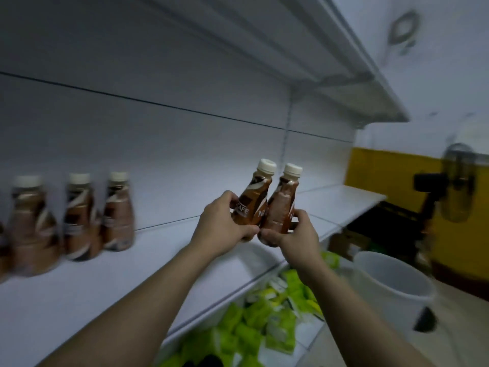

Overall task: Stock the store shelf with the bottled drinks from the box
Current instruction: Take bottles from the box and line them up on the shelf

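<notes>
Two brown coffee bottles with white caps are held side by side above the white shelf (pixel 111 271). My left hand (pixel 221 226) grips the left bottle (pixel 254 200) round its lower body. My right hand (pixel 296 234) grips the right bottle (pixel 283 205) the same way. The two bottles touch and lean slightly right. Three more brown bottles (pixel 76 215) stand in a row at the shelf's left, with another cut off at the frame edge. The box is not in view.
A white shelf (pixel 344 56) hangs overhead. Below the stocked shelf lies a lower shelf with several green packets (pixel 264 324). A white bucket (pixel 391 287) stands on the floor to the right, with a fan (pixel 455 181) and a yellow wall behind it.
</notes>
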`<state>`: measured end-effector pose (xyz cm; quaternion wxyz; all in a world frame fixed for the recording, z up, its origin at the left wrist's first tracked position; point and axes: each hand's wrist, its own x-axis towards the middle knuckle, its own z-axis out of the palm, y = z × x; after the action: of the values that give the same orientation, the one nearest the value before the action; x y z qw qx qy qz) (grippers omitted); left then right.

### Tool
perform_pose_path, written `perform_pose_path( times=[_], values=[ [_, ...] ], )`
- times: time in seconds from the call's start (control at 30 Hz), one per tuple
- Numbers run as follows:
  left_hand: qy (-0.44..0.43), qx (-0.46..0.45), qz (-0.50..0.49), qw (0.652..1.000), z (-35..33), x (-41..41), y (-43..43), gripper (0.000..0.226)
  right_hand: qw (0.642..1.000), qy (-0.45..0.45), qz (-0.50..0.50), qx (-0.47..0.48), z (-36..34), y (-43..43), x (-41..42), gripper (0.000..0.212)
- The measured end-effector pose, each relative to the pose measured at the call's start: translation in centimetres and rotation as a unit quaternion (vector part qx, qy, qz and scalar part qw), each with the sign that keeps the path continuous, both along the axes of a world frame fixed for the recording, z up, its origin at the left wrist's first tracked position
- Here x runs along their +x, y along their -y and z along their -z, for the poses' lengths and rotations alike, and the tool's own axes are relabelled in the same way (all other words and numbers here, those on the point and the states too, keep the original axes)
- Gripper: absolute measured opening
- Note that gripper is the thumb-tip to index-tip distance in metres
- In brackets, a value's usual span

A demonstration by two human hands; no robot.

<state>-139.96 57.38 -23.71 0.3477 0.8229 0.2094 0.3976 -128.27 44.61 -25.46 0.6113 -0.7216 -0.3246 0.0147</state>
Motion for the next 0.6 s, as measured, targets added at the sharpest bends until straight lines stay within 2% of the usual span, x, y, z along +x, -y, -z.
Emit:
perform_pose_path(
  times=[0.23,0.33,0.43,0.5,0.6],
  values=[
    [-0.099,0.017,-0.161,0.982,2.0,-5.9,-6.7,0.061,0.989,-0.059,-0.122,-0.059,1.8,-10.4,-3.6,0.055],
    [-0.116,0.0,-0.217,0.969,3.5,-7.4,-8.6,0.059,0.981,-0.07,-0.165,-0.074,2.4,-13.6,-4.9,0.054],
    [-0.101,-0.028,-0.251,0.962,4.4,-7.8,-10.0,0.054,0.974,-0.083,-0.193,-0.085,3.2,-15.7,-5.6,0.062],
    [-0.125,-0.01,-0.267,0.955,4.3,-7.8,-10.8,0.054,0.971,-0.07,-0.2,-0.108,3.5,-16.9,-5.6,0.062],
    [-0.21,0.048,-0.29,0.933,3.7,-7.6,-11.2,0.057,0.969,-0.05,-0.194,-0.143,3.0,-18.4,-5.2,0.058]
  ],
)
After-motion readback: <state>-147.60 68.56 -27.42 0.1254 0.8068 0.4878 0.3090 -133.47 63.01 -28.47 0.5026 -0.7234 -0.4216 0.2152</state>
